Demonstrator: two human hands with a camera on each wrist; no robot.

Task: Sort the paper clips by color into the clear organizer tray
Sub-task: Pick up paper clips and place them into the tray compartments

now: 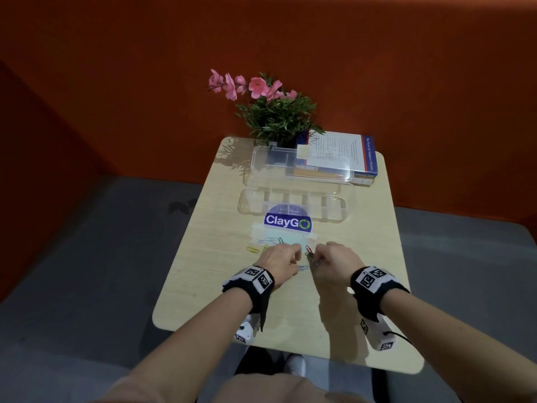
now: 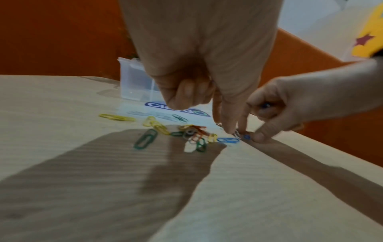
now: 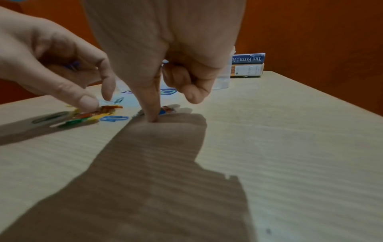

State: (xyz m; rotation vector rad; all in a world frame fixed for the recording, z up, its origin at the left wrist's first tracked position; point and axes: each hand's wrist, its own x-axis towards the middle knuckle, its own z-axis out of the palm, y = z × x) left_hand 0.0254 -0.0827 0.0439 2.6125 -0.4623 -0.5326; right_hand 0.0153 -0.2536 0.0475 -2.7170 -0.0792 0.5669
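Observation:
Several coloured paper clips (image 2: 194, 134) lie in a loose pile on the table, with a blue clip (image 2: 228, 140) at its right end and a green one (image 2: 145, 139) at its left. My left hand (image 1: 295, 253) points its index finger down onto the clips, and a blue clip (image 3: 72, 65) shows inside its curled fingers. My right hand (image 1: 319, 254) pinches a blue clip (image 2: 246, 136) against the table with thumb and index finger, and more blue shows in its palm (image 2: 265, 105). The clear organizer tray (image 1: 247, 205) sits beyond the hands with its lid (image 1: 302, 162) open.
A ClayGo sticker (image 1: 287, 221) lies between the tray and the clips. A stack of books (image 1: 363, 158) and a potted plant (image 1: 276, 112) with pink flowers stand at the far edge. The small table's front edge is near my forearms.

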